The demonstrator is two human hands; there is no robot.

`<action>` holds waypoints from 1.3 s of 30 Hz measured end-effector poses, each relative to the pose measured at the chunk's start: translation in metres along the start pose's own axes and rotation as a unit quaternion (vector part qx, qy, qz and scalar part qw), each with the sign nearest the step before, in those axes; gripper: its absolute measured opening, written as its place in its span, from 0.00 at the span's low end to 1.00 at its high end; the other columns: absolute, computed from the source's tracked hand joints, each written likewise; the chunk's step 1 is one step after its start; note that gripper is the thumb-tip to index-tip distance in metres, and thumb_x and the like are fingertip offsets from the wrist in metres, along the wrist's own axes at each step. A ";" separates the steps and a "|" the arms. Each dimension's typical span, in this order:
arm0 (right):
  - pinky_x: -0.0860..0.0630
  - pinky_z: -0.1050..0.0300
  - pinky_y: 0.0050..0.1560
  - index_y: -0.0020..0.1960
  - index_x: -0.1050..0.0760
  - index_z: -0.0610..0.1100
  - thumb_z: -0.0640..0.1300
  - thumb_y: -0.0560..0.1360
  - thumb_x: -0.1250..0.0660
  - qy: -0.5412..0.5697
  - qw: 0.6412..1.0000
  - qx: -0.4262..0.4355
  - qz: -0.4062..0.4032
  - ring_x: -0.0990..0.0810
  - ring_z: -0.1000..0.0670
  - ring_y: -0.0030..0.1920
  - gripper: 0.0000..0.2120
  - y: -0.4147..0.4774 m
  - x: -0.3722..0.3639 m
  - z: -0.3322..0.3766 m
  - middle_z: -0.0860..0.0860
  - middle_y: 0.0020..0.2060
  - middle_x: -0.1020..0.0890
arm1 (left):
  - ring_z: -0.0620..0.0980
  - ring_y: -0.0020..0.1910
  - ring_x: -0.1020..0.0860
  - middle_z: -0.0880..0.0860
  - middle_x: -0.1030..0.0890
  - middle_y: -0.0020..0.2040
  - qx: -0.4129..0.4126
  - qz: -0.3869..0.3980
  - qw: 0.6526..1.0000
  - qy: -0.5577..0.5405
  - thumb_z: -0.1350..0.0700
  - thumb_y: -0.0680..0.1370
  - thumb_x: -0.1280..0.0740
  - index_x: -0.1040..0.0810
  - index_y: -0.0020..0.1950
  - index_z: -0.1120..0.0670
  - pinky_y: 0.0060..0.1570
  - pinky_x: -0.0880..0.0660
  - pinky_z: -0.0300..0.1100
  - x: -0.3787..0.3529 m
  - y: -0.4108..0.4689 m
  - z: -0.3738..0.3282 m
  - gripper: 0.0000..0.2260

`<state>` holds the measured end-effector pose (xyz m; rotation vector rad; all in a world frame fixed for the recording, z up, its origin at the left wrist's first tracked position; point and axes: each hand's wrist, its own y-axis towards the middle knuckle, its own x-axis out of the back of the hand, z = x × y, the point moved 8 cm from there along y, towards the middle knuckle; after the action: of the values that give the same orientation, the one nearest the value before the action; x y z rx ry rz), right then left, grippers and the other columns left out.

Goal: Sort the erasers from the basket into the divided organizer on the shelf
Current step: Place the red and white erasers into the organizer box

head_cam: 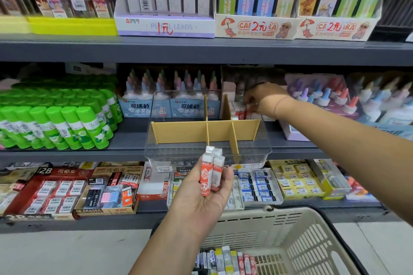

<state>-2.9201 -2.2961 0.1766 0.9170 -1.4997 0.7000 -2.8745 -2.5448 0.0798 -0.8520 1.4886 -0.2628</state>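
Our left hand (201,203) is turned palm up, its fingers curled loosely round a small bundle of red-and-white erasers (211,174) that stand upright out of the grip. Just beyond their tops sits the clear organizer (257,152) with tan card dividers, resting on the grey shelf (125,140).

Our right hand (261,100) reaches up and away from that grip, over the organizer's far right compartment. Its fingers point down among the standing erasers (240,114) packed there, red and white like the ones we hold. The hand is blurred, so we cannot tell whether it pinches one or only touches them.

Below and to the right of the left wrist lies the beige basket (290,241). A row of mixed erasers (225,261) lies in it, with white, yellow, blue and red wrappers side by side.
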 end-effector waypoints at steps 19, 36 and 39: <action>0.28 0.57 0.47 0.53 0.22 0.45 0.48 0.76 0.34 0.056 0.997 0.002 -0.059 0.26 0.47 0.44 0.09 -0.024 0.031 0.021 0.47 0.46 0.21 | 0.55 0.39 0.20 0.61 0.18 0.40 0.007 0.020 1.000 0.003 0.57 0.75 0.30 0.20 0.52 0.67 0.39 0.19 0.54 0.000 0.001 0.001 0.13; 0.25 0.67 0.37 0.48 0.21 0.47 0.32 0.68 0.26 0.547 0.829 0.094 0.069 0.25 0.57 0.33 0.13 -0.146 0.029 0.101 0.52 0.37 0.20 | 0.56 0.49 0.17 0.64 0.18 0.52 0.004 0.094 0.995 0.015 0.57 0.79 0.36 0.22 0.55 0.68 0.42 0.18 0.51 -0.011 0.001 0.000 0.14; 0.23 0.65 0.35 0.49 0.21 0.41 0.30 0.69 0.29 0.631 0.771 0.059 0.064 0.22 0.54 0.31 0.11 -0.128 0.046 0.066 0.48 0.35 0.19 | 0.53 0.42 0.19 0.62 0.18 0.45 0.001 0.057 0.998 0.001 0.60 0.76 0.31 0.21 0.53 0.68 0.39 0.18 0.50 -0.003 0.003 -0.004 0.12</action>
<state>-2.8447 -2.4244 0.2034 0.2282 -0.2867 1.1840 -2.8792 -2.5423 0.0810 -0.7625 1.5329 -0.1822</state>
